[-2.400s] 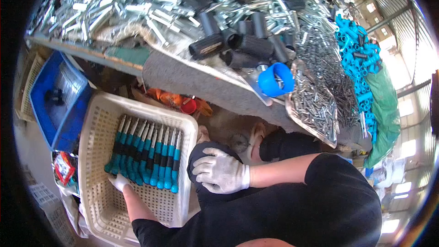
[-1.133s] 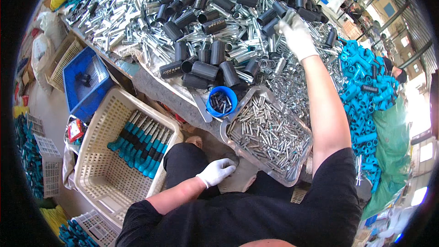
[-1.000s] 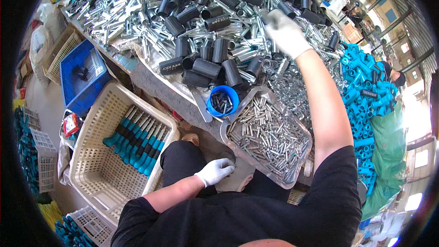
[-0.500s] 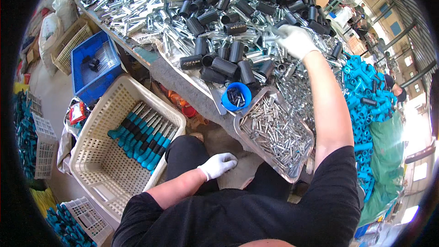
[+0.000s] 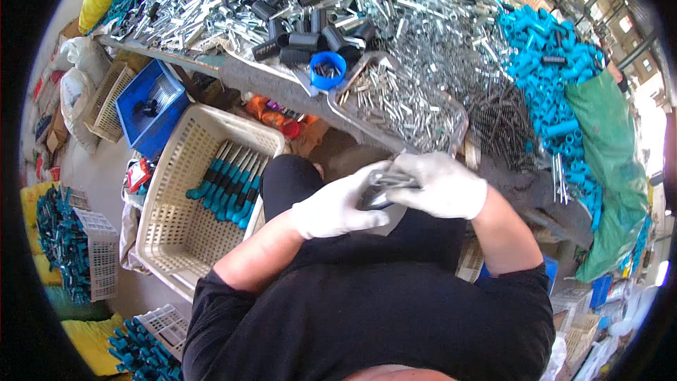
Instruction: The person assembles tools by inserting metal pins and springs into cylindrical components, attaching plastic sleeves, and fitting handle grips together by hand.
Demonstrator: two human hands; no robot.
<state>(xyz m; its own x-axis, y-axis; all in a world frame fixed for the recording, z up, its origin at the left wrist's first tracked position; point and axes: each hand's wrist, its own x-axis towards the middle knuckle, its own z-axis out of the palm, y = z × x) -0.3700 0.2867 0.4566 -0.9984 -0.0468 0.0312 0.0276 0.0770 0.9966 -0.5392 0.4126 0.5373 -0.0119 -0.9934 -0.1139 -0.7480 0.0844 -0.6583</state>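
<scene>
Above my lap, my left hand [image 5: 340, 206] and my right hand [image 5: 443, 185], both in white gloves, come together. Between them is a small bunch of shiny metal parts [image 5: 388, 180], partly covered by fingers and blurred, so their exact kind is unclear. My left fingers curl round them from one side, and my right fingers close on them from the other. Just beyond my hands lies a clear tray [image 5: 462, 129] of short silver pins [image 5: 405, 104]. A blue cup [image 5: 328, 70] with small dark pieces stands at the tray's left corner.
A heap of silver tubes [image 5: 204, 10] and black sleeves [image 5: 305, 41] covers the bench. Dark springs [image 5: 504, 123] and teal parts [image 5: 543, 92] lie to the right. At my left stands a cream basket [image 5: 166, 190] of teal-handled tools [image 5: 229, 183], beside a blue crate [image 5: 151, 109].
My right hand has come back from the heap to my lap with metal parts. My left hand has risen from my lap to meet it. The view has shifted.
</scene>
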